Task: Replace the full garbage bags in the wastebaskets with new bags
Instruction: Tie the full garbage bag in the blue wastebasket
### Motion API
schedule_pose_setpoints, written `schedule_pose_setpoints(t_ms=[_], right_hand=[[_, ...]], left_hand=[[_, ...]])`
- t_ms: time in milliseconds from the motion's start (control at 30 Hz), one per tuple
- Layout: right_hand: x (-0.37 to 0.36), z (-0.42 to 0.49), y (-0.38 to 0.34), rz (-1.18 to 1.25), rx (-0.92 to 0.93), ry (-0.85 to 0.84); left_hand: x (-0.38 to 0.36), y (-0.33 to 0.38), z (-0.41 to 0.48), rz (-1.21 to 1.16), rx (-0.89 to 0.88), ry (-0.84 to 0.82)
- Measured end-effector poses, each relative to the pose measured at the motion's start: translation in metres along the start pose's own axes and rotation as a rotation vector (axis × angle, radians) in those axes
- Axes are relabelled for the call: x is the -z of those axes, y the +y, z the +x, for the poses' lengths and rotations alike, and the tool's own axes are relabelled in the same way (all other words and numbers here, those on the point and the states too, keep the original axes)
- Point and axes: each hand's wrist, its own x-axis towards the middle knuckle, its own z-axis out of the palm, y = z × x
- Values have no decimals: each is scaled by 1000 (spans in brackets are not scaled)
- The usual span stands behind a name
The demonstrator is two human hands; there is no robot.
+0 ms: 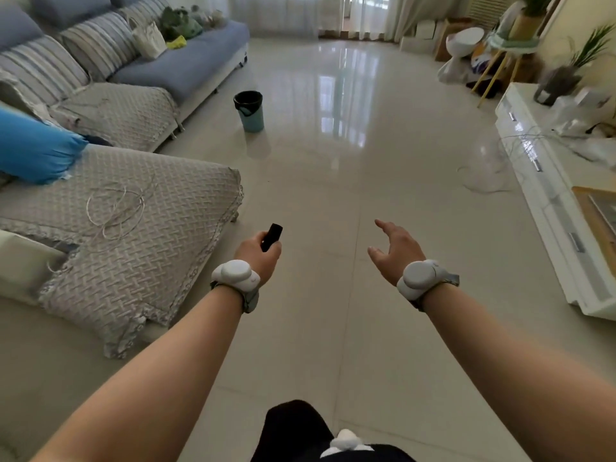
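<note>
A teal wastebasket [252, 115] lined with a black garbage bag [248, 99] stands on the tiled floor beside the sofa, well ahead of me. My left hand [259, 253] grips a small black roll of garbage bags [272, 237], held out over the floor. My right hand [395, 251] is stretched forward with its fingers spread and relaxed, holding nothing. Both hands are far short of the wastebasket.
A long sofa [126, 168] with grey quilted covers runs along the left, with a coiled white cable [115, 211] and a blue pillow [36, 151] on it. A white low cabinet [546, 195] lines the right wall. Loose wires [483, 181] trail on the floor.
</note>
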Motion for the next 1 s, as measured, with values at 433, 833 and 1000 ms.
schedule_pose_setpoints(t_ms=[433,833,1000], right_hand=[[-15,311,-36,-30,92,-64],[-1,568,-38,-2,79,-60],[10,692,-28,-15,125,-93]], left_hand=[[5,50,287,-126,40,78],[-6,120,537,-112,53,58],[-28,143,640,-107,84,134]])
